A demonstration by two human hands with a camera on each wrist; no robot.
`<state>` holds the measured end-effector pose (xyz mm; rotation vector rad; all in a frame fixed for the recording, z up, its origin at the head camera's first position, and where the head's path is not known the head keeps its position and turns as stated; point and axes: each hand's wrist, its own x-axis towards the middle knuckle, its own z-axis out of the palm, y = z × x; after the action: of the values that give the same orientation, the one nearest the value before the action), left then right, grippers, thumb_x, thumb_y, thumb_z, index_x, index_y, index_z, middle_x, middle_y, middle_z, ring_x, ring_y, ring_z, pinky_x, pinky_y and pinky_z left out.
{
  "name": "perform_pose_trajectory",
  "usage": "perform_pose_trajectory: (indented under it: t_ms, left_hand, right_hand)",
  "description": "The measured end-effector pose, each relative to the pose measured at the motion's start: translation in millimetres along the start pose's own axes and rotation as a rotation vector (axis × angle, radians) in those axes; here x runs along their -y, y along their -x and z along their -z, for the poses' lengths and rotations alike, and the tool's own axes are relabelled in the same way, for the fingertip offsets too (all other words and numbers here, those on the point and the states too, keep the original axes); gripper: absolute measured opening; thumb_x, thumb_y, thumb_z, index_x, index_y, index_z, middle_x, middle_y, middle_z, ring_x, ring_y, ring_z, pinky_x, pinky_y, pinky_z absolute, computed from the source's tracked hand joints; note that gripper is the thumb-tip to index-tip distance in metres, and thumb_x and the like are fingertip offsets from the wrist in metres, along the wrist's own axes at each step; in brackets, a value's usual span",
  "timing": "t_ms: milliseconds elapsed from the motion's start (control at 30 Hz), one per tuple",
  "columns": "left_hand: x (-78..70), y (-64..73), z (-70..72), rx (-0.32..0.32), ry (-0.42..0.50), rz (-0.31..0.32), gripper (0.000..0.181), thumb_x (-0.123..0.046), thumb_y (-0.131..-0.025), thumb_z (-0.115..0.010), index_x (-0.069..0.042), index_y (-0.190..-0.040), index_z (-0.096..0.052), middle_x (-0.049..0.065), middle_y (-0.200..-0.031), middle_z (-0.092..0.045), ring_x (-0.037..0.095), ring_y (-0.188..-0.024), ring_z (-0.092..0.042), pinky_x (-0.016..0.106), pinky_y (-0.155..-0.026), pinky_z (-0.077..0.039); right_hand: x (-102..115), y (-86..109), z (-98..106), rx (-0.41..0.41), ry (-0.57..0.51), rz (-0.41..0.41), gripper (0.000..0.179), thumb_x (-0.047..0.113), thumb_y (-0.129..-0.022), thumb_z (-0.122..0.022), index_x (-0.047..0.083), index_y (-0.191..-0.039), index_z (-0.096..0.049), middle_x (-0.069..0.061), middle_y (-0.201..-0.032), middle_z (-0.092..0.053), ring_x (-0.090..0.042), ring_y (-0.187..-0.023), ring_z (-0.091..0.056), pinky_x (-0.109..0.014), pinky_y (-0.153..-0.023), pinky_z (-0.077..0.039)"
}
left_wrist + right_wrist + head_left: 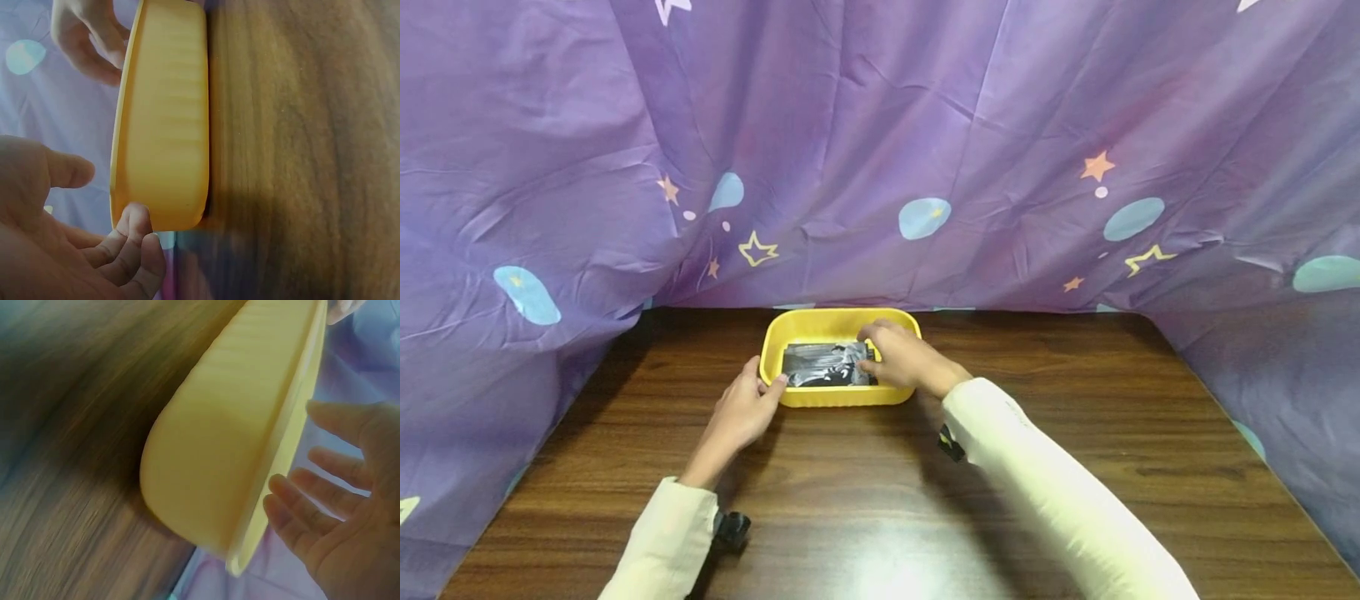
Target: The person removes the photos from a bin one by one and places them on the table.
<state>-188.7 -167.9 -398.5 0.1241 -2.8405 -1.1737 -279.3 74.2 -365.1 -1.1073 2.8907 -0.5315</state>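
A yellow plastic basket (842, 398) with rounded corners stands on the table. Inside lies a flat rectangular black-and-white picture (820, 364), perhaps a card or photo; whether it is one piece or a stack, I cannot tell. My left hand (751, 408) is at the basket's near left corner. Its fingers (139, 222) rest against the outer wall while the thumb (72, 170) stays apart, above the rim. My right hand (901, 357) reaches over the right side, with spread, slightly bent fingers by the picture's right end. Contact with the picture cannot be made out.
The brown wood-grain table (1075, 433) stretches to both sides and in front of the basket. Behind it hangs a purple curtain (925, 150) printed with stars and blobs, meeting the table's back edge near the basket. Black wrist straps (730, 530) show beneath the light sleeves.
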Motion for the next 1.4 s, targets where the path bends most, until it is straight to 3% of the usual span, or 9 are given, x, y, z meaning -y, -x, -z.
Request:
perform_pose_trajectory:
  t_ms: [133,300,433,667,800,1100,1400]
  left_hand:
    - [1.8,-0.9,-1.7,-0.002,0.001,-0.008,0.055,-0.023,-0.102,-0.055,0.004,-0.147,-0.039,0.011,-0.089,-0.059,0.031,-0.087,-0.058,0.052,-0.081,-0.047]
    - [3.9,-1.1,-3.1,0.015,-0.003,-0.004,0.068,-0.022,-0.103,-0.054,0.009,-0.156,-0.023,0.011,-0.086,-0.061,0.034,-0.091,-0.06,0.054,-0.088,-0.047]
    - [2.7,-1.8,-3.7,0.031,-0.001,-0.009,0.071,-0.021,-0.104,-0.053,0.012,-0.155,-0.019,0.011,-0.085,-0.06,0.032,-0.085,-0.058,0.051,-0.084,-0.047]
    - [1.3,-3.6,-2.0,0.037,-0.006,-0.002,0.07,-0.02,-0.104,-0.052,0.014,-0.155,-0.017,0.011,-0.084,-0.058,0.032,-0.084,-0.057,0.05,-0.083,-0.047]
    - [0.6,-4.4,-1.2,0.049,-0.018,-0.003,0.07,-0.021,-0.105,-0.051,0.014,-0.155,-0.016,0.012,-0.083,-0.058,0.035,-0.089,-0.057,0.052,-0.086,-0.047]
    - [1.2,-6.3,-3.1,0.057,-0.03,-0.018,0.07,-0.02,-0.105,-0.052,0.016,-0.154,-0.016,0.011,-0.081,-0.057,0.034,-0.089,-0.058,0.052,-0.087,-0.047]
    - [0.2,-6.9,-1.2,0.059,-0.031,-0.007,0.07,-0.021,-0.105,-0.051,0.015,-0.154,-0.016,0.009,-0.079,-0.054,0.03,-0.083,-0.056,0.049,-0.083,-0.047]
  right_hand:
    - [3.9,-16.2,-8.1,0.083,0.001,-0.072,0.054,0.026,-0.092,-0.078,-0.005,-0.132,-0.058,-0.021,-0.132,-0.06,-0.033,-0.122,-0.057,-0.042,-0.109,-0.043]
    - [9.2,-30.7,-16.4,0.158,0.029,-0.189,0.072,0.039,-0.086,-0.081,0.0,-0.141,-0.054,-0.02,-0.139,-0.055,-0.036,-0.125,-0.055,-0.046,-0.109,-0.043]
    - [10.9,-37.9,-21.4,0.194,0.069,-0.271,0.084,0.048,-0.081,-0.082,0.006,-0.146,-0.05,-0.019,-0.143,-0.05,-0.039,-0.127,-0.052,-0.053,-0.107,-0.044]
    - [9.8,-46.9,-27.7,0.221,0.106,-0.313,0.094,0.056,-0.074,-0.083,0.01,-0.149,-0.049,-0.017,-0.149,-0.045,-0.039,-0.13,-0.046,-0.054,-0.106,-0.043]
    - [6.2,-50.5,-31.7,0.214,0.136,-0.313,0.091,0.054,-0.073,-0.085,0.01,-0.145,-0.053,-0.015,-0.15,-0.045,-0.037,-0.13,-0.046,-0.052,-0.107,-0.043]
    - [-3.4,-49.9,-42.4,0.166,0.13,-0.336,0.065,0.046,-0.071,-0.089,0.009,-0.12,-0.068,-0.012,-0.148,-0.048,-0.036,-0.129,-0.049,-0.05,-0.107,-0.043]
    - [-10.2,-50.9,-42.6,0.147,0.093,-0.344,0.064,0.045,-0.073,-0.089,0.005,-0.119,-0.067,-0.015,-0.148,-0.048,-0.038,-0.133,-0.046,-0.05,-0.112,-0.038]
